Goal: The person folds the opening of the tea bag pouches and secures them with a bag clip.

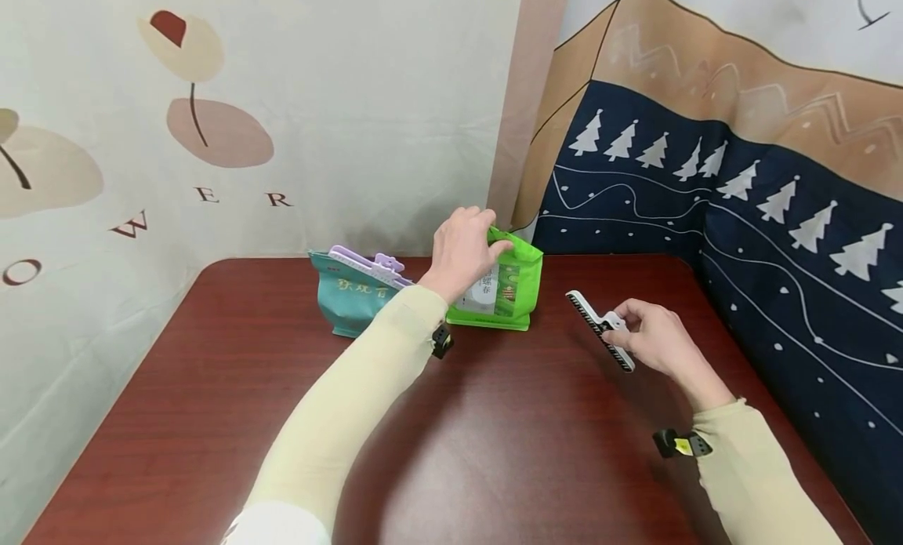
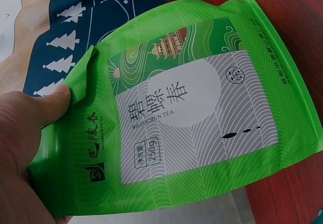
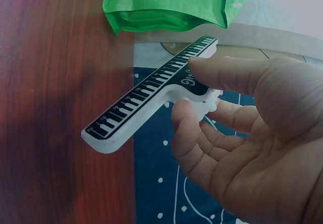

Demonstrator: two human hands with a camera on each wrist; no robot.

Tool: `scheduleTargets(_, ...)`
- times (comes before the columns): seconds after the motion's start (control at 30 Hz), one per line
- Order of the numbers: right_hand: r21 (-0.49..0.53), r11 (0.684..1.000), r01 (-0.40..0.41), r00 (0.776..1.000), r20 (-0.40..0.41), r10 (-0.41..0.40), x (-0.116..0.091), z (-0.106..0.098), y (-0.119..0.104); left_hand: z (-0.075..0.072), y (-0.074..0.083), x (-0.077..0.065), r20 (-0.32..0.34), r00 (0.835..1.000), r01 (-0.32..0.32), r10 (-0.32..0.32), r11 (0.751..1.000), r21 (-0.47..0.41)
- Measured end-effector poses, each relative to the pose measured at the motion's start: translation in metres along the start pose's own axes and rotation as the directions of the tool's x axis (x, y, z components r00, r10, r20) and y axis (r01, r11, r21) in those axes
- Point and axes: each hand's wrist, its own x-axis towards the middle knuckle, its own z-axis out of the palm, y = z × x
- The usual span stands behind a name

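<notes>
A bright green tea bag point(image 2: 202, 178) labelled Biluochun Tea stands at the table's back, its top edge folded over. My left hand point(image 1: 462, 247) grips that top, with the thumb pressed on the fold in the left wrist view; the other fingers are hidden behind the bag. My right hand point(image 1: 652, 337) pinches a long bag clip point(image 3: 146, 95) by its grip tab between thumb and fingers. The clip is white with a black piano-key pattern, and it is held above the table, to the right of the bag and apart from it.
Left of the green bag stands a teal bag point(image 1: 346, 298) with a lilac clip point(image 1: 370, 264) across its top. Both bags are on a dark red wooden table point(image 1: 536, 443). Behind is a pale printed cloth point(image 1: 374, 121); navy cloth with white trees point(image 1: 776, 255) runs along the right.
</notes>
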Motion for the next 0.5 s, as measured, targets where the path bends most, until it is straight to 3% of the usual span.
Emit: scheduleTargets(0.5, 0.008, 0.999, 0.046, 0.996, -0.083, -0.045, 0.013, -0.005, -0.018, -0.007, -0.002, -0.002, 0.079, 0.997, -0.020, 0.022, 1.000, -0.025)
